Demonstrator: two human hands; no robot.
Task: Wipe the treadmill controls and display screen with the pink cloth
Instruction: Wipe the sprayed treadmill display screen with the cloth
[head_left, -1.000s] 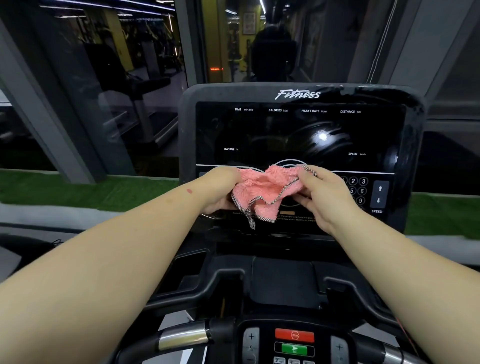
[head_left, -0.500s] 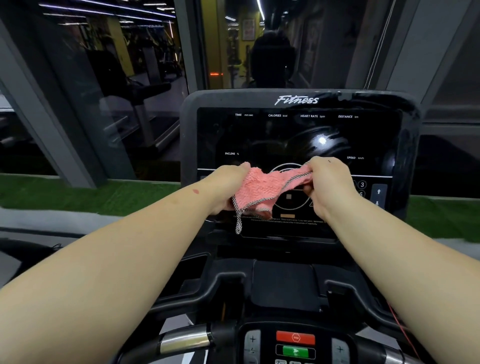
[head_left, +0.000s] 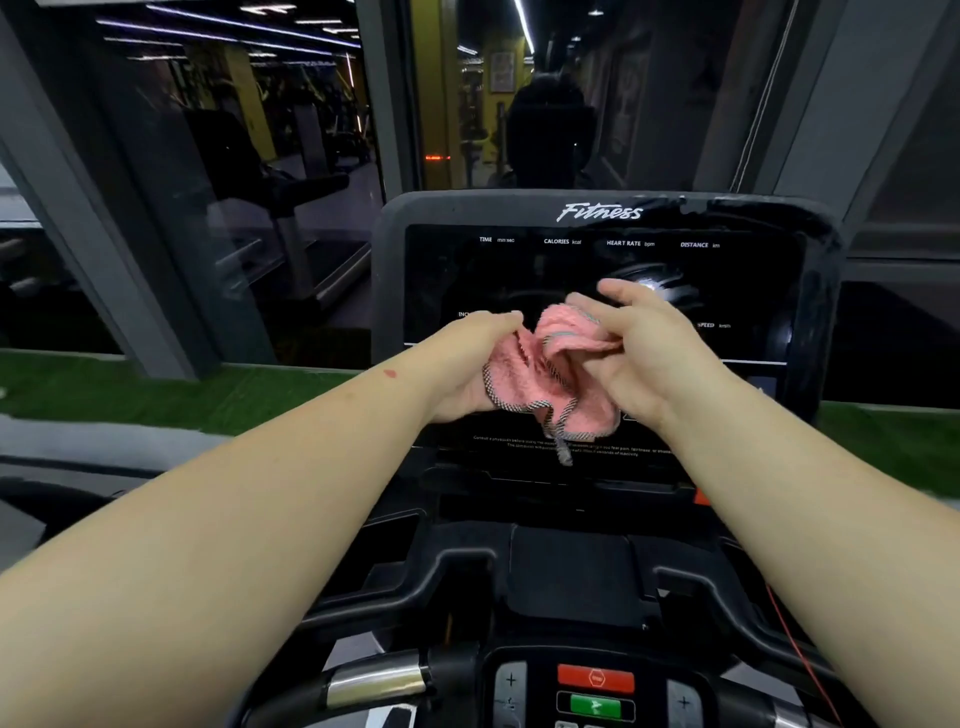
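The pink cloth (head_left: 553, 374), edged in grey stitching, is bunched between both hands in front of the treadmill console's dark display screen (head_left: 597, 280). My left hand (head_left: 470, 358) grips its left side with curled fingers. My right hand (head_left: 631, 348) holds the cloth's right part under the palm and thumb, with the index and middle fingers stretched out above it toward the screen. The hands and cloth cover the middle controls and keypad of the console. A strip of small white text (head_left: 524, 442) shows just below the cloth.
Lower down sits the handlebar panel with a red stop button (head_left: 596, 677), a green button (head_left: 595, 705) and plus keys. A chrome grip (head_left: 376, 679) lies at lower left. A red cord (head_left: 795, 649) runs down at right. Glass windows and green turf lie behind the console.
Both hands rose with the cloth from the lower controls toward the middle of the screen. The cloth went from stretched to more bunched, and my right hand's fingers have straightened.
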